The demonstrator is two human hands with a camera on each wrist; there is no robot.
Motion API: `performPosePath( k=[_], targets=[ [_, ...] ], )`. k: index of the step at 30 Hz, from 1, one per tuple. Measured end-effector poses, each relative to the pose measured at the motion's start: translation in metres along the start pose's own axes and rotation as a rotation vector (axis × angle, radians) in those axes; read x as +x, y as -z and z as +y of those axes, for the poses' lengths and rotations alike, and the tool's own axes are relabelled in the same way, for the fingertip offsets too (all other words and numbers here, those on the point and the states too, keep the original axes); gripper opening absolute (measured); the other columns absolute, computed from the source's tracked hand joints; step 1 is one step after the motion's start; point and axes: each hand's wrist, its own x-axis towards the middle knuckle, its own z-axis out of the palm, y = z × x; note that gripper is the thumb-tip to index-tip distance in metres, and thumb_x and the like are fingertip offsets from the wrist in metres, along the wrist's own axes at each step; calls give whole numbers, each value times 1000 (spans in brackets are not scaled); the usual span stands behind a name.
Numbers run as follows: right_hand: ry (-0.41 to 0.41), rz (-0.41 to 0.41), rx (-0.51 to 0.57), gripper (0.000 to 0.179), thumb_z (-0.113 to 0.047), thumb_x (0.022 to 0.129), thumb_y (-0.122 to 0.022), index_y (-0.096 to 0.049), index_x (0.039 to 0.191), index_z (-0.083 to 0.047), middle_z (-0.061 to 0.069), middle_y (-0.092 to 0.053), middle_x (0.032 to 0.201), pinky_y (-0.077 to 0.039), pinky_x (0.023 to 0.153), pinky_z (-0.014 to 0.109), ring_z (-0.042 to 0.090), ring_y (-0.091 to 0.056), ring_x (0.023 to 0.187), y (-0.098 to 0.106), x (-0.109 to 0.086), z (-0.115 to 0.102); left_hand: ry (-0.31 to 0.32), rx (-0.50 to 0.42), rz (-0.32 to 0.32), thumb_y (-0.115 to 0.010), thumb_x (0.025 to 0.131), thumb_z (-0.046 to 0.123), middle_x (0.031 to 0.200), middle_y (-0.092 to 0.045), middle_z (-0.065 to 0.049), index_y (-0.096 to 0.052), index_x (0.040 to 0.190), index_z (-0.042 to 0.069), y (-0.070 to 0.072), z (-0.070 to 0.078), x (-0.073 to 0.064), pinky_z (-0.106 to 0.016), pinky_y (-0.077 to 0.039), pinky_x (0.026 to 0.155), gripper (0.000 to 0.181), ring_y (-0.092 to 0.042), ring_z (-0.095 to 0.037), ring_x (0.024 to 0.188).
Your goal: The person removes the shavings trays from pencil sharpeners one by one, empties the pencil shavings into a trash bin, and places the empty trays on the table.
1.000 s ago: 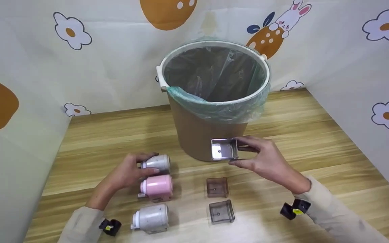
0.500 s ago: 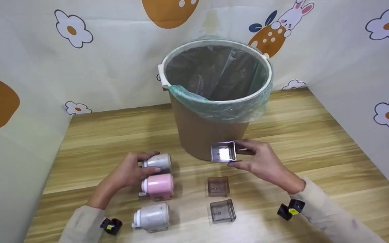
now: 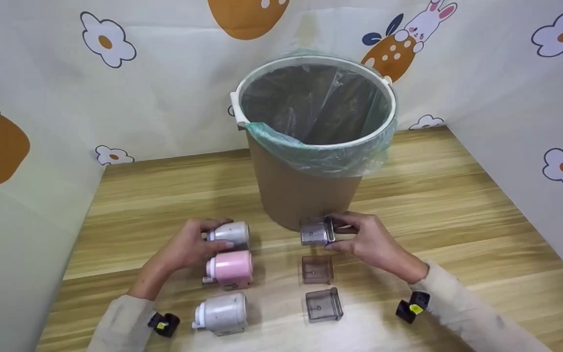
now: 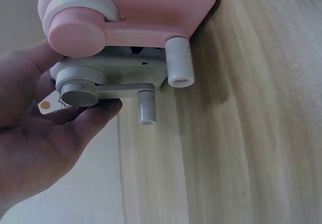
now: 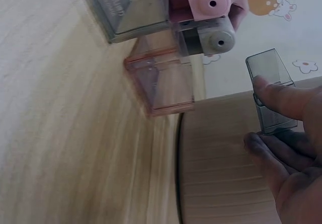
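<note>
My left hand (image 3: pixel 191 247) grips the farthest of three crank pencil sharpeners, a grey one (image 3: pixel 231 234), thumb on the near side and fingers on the far side. Beside it stands a pink sharpener (image 3: pixel 232 266), which partly covers the grey one in the left wrist view. Closest to me is another grey sharpener (image 3: pixel 223 313). My right hand (image 3: pixel 372 242) pinches a clear smoky shavings drawer (image 3: pixel 314 231) by its right end, low in front of the bin. On the table near it lie a brownish drawer (image 3: pixel 316 270) and a grey clear drawer (image 3: pixel 323 305).
A brown bin (image 3: pixel 306 195) with a white rim and a thin green bag liner (image 3: pixel 330 159) stands just behind the held drawer. Patterned cloth walls (image 3: pixel 174 88) enclose the wooden tabletop (image 3: pixel 164 183) at the back and sides.
My right hand has brought the drawer down and slightly toward me, and turned it so its open inside no longer faces me. My left hand stays on the grey sharpener.
</note>
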Motion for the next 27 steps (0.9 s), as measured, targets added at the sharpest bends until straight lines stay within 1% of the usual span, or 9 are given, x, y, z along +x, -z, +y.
performPosePath(
  k=[3, 7, 12, 15, 18, 22, 27],
  targets=[
    [2, -1, -41, 65, -19, 75, -87, -62, 131, 3, 23, -65, 131, -58, 96, 40, 34, -70, 110, -3, 0, 4, -4, 5, -3, -77, 88, 21, 130, -65, -26, -60, 134, -1, 2, 1, 0, -38, -60, 85, 54, -68, -29, 103],
    [1, 1, -51, 65, -19, 74, -87, -62, 130, 3, 23, -65, 130, -57, 96, 40, 34, -70, 109, -7, 1, 8, 8, 4, -3, -77, 87, 21, 129, -65, -26, -59, 135, -2, 2, 1, -1, -37, -60, 85, 55, -68, -27, 101],
    [5, -9, -25, 64, -17, 75, -86, -62, 130, 4, 23, -67, 126, -59, 93, 38, 32, -72, 105, -11, 2, 14, 40, -10, -5, -78, 87, 20, 129, -65, -27, -59, 135, -1, 2, 2, 1, -34, -61, 81, 56, -68, -24, 97],
    [-8, -15, -5, 64, -16, 75, -86, -62, 130, 3, 22, -69, 124, -60, 91, 36, 31, -72, 103, -11, 3, 18, 52, 0, 0, -78, 86, 21, 129, -65, -26, -60, 134, -1, 1, 3, 1, -34, -61, 81, 56, -68, -23, 95],
    [-23, -24, 8, 64, -16, 74, -86, -62, 130, 3, 22, -70, 121, -60, 90, 35, 31, -72, 103, -12, 4, 20, 56, 6, 12, -79, 85, 20, 128, -65, -26, -61, 133, 0, 0, 3, 1, -34, -61, 81, 55, -68, -23, 95],
    [-49, -42, 30, 63, -15, 75, -86, -61, 131, 4, 22, -70, 120, -60, 90, 34, 32, -72, 104, -12, 4, 24, 45, 2, 20, -79, 86, 19, 126, -67, -25, -62, 132, -1, -1, 2, 2, -36, -60, 83, 54, -69, -26, 98],
    [-74, -64, 38, 63, -15, 77, -85, -60, 132, 3, 21, -70, 120, -60, 90, 33, 32, -71, 105, -15, 5, 27, 64, -12, 26, -79, 86, 20, 127, -66, -25, -61, 134, 0, -1, 1, 1, -36, -60, 84, 55, -69, -25, 100]
  ],
)
